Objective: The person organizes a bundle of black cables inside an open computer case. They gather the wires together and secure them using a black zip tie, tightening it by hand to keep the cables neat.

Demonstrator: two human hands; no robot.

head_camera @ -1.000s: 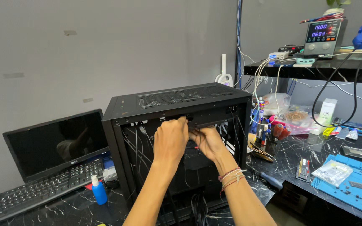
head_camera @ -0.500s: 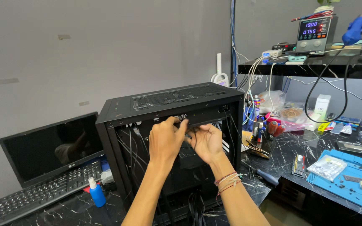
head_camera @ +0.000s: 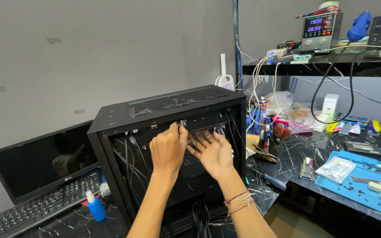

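While both hands work inside it, the scene runs like this, biggest thing first.

Wall: plain grey, behind everything, with a bundle of blue cables [head_camera: 235, 39] running down it near the corner.
Desk: dark marbled top [head_camera: 296, 154], strewn with small tools and packets on the right.
Computer case: black tower [head_camera: 155, 110], side panel off, standing at the desk's middle; loose wires hang inside its open frame.
Monitor: dark screen [head_camera: 31, 163] leaning left of the case, a keyboard [head_camera: 36, 207] in front of it.
Shelf: black board [head_camera: 323, 61] up on the right, carrying a bench power supply [head_camera: 320, 28] with a lit display.
Blue mat: work mat [head_camera: 353, 185] at the right edge, holding screws and small parts.
Left hand: hand [head_camera: 168, 147] reaching into the top of the case, fingers curled and pinched on something just under the roof panel; what it pinches I cannot tell.
Right hand: hand [head_camera: 214, 152] just beside the left, palm facing into the case, fingers spread and holding nothing.
Spray bottle: small blue bottle [head_camera: 95, 207] standing upright near the case's lower left corner.
Screwdriver: blue-handled one [head_camera: 270, 180] lying on the desk right of the case.
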